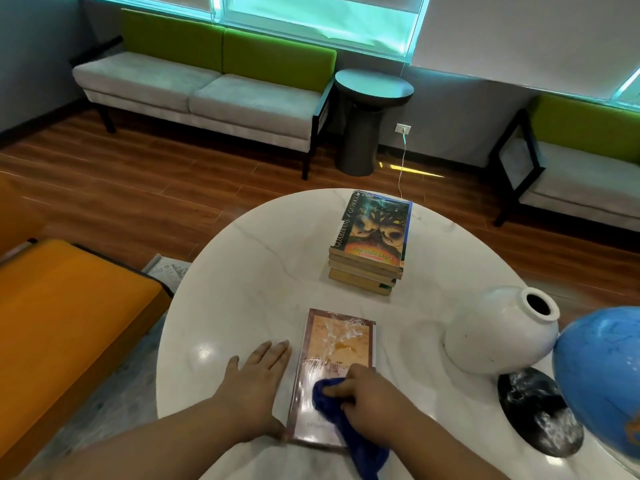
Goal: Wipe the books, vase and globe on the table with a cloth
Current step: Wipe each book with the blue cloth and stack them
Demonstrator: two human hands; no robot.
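The table was glossy white marble-look; the book on it had a shiny cover, the cloth looked soft, the vase smooth.

globe cropped at right, cloth partly hidden

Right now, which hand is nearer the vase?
Right. The right hand presses the blue cloth on the near book, left of the vase. The left hand lies flat on the table beyond the book's far side.
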